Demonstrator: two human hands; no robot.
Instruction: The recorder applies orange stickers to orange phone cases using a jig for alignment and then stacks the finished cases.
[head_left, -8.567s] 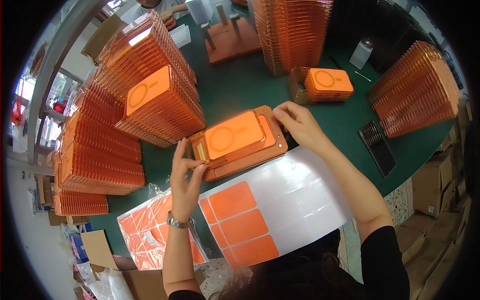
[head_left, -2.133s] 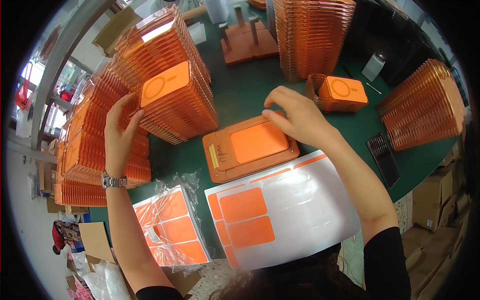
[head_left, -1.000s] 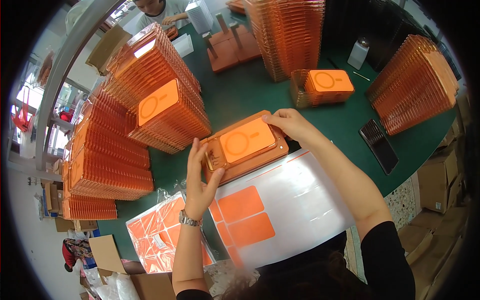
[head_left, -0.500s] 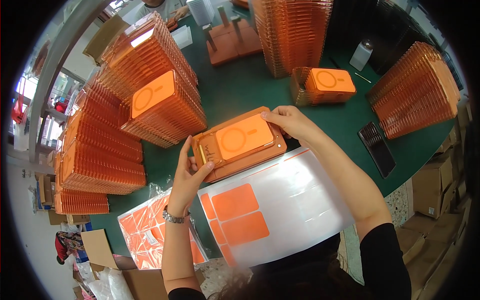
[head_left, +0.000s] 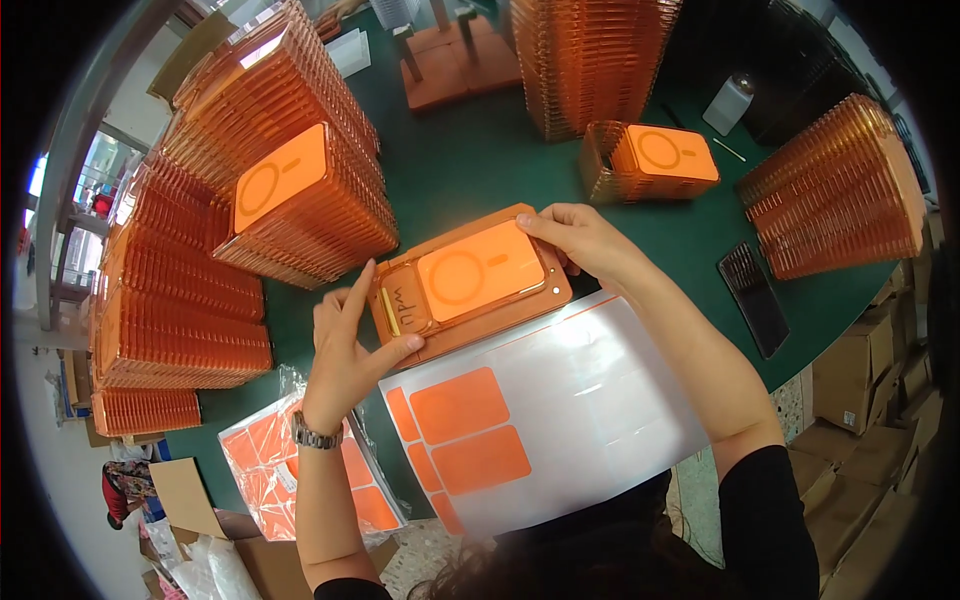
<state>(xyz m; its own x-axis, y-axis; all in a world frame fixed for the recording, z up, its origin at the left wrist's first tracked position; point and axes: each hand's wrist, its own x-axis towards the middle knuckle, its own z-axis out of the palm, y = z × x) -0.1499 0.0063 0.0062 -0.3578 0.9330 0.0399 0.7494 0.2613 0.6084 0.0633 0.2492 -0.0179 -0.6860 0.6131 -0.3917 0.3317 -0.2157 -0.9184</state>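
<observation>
My right hand (head_left: 587, 238) grips the far right corner of a flat orange-brown block (head_left: 505, 312), with the thumb on top and fingers curled beneath the edge. Set in that block is a clear orange phone case (head_left: 403, 312), its camera end toward my left. An orange panel (head_left: 484, 268) with a ring and a short bar covers most of the case's back. My left hand (head_left: 340, 340) spans the block's left end, thumb at the near edge and index finger at the far corner. Below the block lies a white backing sheet (head_left: 610, 390) bearing several orange stickers (head_left: 459, 403).
Tall stacks of orange phone cases (head_left: 310, 205) line the left side, with another stack (head_left: 595, 60) at the back and one (head_left: 835, 185) at right. A small group of cases (head_left: 650, 160), a black phone (head_left: 752, 300), a white bottle (head_left: 728, 103) and bagged sticker sheets (head_left: 262, 455) lie around.
The whole view has shifted a little. My left hand's fingers have spread and loosened at the block's left end. My right hand keeps its grip on the far right corner.
</observation>
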